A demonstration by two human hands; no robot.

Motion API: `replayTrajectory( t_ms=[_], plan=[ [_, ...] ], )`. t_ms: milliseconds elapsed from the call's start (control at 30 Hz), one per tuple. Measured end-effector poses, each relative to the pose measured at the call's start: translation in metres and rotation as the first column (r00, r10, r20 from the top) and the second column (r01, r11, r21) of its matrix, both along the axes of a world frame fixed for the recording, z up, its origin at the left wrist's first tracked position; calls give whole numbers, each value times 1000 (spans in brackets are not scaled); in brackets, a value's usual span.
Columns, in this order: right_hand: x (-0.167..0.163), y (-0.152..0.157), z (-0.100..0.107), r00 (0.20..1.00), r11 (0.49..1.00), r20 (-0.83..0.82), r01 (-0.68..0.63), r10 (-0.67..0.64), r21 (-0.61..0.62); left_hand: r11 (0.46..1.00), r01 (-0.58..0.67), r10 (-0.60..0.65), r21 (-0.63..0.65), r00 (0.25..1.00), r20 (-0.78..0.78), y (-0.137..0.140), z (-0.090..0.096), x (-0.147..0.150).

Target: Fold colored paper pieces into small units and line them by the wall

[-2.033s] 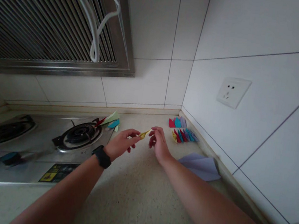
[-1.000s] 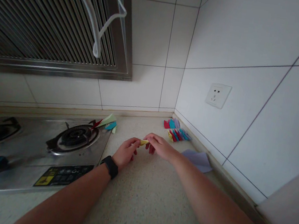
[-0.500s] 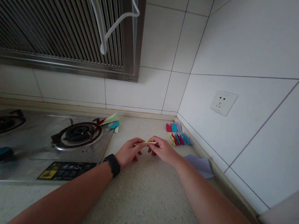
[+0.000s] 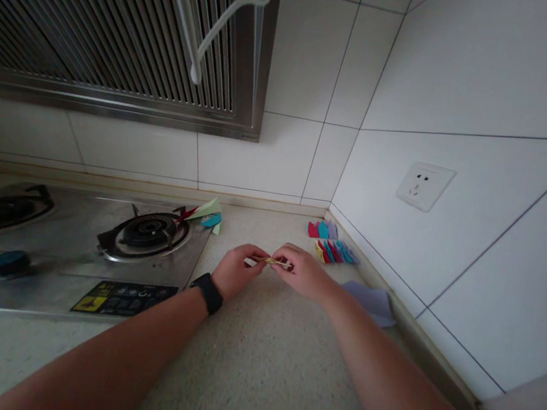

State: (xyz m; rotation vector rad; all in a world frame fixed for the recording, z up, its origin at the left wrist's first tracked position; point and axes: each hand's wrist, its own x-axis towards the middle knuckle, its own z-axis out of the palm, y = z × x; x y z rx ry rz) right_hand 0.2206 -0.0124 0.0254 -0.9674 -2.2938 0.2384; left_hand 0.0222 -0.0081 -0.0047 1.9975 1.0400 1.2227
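Note:
A small folded piece of yellow paper [image 4: 271,260] is pinched between my two hands, just above the speckled countertop [image 4: 256,337]. My left hand [image 4: 239,269] grips its left end, with a black watch on that wrist. My right hand [image 4: 301,270] holds its right end between thumb and fingers. Much of the paper is covered by the fingers, so its exact folded shape is hard to make out. Beyond my right hand stand two rows of small folded papers [image 4: 335,251] in yellow, red, blue and purple.
A purple paper sheet [image 4: 372,304] lies by the right wall, partly behind my right forearm. Green, teal and red papers [image 4: 209,213] rest at the edge of the gas stove [image 4: 68,272]. Above hangs a range hood [image 4: 115,107]. A socket [image 4: 426,186] is on the right wall.
Both hands stay on the yellow paper, but the fingers have shifted and its middle now looks more spread, with layers showing. The head view has tilted slightly.

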Motion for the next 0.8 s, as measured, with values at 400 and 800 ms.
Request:
replayTrajectory(
  t_ms=[400,800],
  plan=[
    [20,-30,3,945,977,323,-12,-58,213,968,122,-64,222,966,-250,-14,6,3],
    [21,-26,-5,981,988,195,-38,8,151,949,186,-77,254,919,-386,-21,11,5]
  ],
)
